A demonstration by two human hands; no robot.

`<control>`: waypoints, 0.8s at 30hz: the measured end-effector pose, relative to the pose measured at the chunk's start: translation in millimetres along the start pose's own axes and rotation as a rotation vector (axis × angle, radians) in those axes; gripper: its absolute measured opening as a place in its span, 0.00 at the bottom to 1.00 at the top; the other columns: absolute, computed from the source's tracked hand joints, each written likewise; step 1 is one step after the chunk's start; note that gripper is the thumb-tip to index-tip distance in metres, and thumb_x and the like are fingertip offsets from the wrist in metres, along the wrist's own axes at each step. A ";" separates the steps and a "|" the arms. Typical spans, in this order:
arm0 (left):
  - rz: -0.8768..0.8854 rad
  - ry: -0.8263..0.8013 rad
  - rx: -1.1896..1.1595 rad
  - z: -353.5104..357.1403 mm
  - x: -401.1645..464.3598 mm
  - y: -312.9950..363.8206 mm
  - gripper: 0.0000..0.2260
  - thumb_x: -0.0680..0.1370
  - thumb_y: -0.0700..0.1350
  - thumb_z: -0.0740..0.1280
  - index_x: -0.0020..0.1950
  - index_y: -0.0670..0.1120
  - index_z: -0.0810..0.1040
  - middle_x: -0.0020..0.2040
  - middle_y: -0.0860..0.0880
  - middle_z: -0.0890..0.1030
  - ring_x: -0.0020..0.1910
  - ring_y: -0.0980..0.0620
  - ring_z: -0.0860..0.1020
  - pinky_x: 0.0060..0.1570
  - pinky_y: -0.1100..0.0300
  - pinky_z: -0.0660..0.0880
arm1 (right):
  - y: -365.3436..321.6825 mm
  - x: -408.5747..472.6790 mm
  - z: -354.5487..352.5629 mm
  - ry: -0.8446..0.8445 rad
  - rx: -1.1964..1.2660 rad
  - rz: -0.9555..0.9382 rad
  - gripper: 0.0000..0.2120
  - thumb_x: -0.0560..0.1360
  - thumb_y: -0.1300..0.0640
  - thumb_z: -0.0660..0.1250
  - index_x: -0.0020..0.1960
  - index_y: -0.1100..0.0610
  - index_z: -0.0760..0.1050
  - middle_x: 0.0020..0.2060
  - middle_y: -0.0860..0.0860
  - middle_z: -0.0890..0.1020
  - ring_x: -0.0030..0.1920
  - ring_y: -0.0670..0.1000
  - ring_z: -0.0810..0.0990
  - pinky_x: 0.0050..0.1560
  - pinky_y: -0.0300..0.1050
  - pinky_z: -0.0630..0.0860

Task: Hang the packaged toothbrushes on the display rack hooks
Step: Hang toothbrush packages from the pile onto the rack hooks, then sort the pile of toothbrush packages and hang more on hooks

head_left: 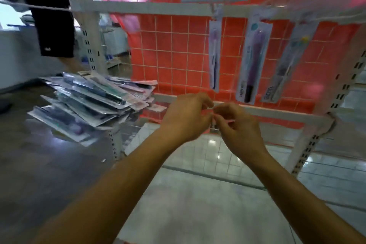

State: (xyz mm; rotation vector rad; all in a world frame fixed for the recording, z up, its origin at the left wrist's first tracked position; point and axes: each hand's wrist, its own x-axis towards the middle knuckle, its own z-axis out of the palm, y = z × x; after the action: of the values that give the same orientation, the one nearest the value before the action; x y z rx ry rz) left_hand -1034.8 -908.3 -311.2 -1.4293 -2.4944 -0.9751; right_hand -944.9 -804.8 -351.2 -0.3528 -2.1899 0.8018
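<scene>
Three packaged toothbrushes hang from the rack's top bar [158, 9]: a narrow pack [214, 55], a purple one [253, 61] and a tilted one [287, 61]. A loose pile of packaged toothbrushes [89, 101] lies on a shelf at the left. My left hand [188, 119] and my right hand [241, 125] meet fingertip to fingertip in front of the rack's lower bar [277, 113]. Their curled fingers pinch a small thin wire hook [229, 120], which is blurred and mostly hidden. Neither hand holds a pack.
A white wire grid [178, 55] backed by red cloth fills the rack. Slotted white uprights stand at the left [91, 26] and right [336, 101]. Another person [53, 16] stands at the upper left. Shiny tiled floor lies below.
</scene>
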 end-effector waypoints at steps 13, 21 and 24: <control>-0.359 0.014 -0.037 -147.6 -24.2 -89.4 0.11 0.77 0.43 0.66 0.59 0.49 0.78 0.54 0.51 0.81 0.51 0.54 0.79 0.56 0.55 0.76 | -153.0 53.4 115.5 -0.254 0.023 0.257 0.16 0.76 0.58 0.67 0.64 0.54 0.72 0.60 0.49 0.77 0.60 0.48 0.73 0.58 0.34 0.64; -0.506 -0.130 0.155 -195.7 -41.9 -122.9 0.12 0.77 0.45 0.67 0.60 0.48 0.78 0.56 0.48 0.79 0.55 0.49 0.76 0.54 0.55 0.73 | -198.3 82.4 138.3 -0.402 -0.195 0.263 0.16 0.75 0.54 0.68 0.61 0.53 0.73 0.56 0.51 0.78 0.57 0.52 0.74 0.56 0.42 0.70; -0.524 -0.226 0.217 -206.0 -44.1 -134.1 0.13 0.77 0.45 0.66 0.61 0.48 0.77 0.58 0.47 0.77 0.56 0.48 0.76 0.53 0.55 0.73 | -205.0 87.2 149.0 -0.458 -0.277 0.231 0.16 0.75 0.52 0.68 0.61 0.53 0.72 0.57 0.51 0.78 0.55 0.52 0.75 0.56 0.46 0.73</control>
State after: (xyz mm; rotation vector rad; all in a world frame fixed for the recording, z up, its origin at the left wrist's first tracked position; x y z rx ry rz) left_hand -1162.6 -1106.7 -229.8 -0.8800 -3.1124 -0.5920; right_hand -1113.4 -984.5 -245.7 -0.6182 -2.7379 0.7572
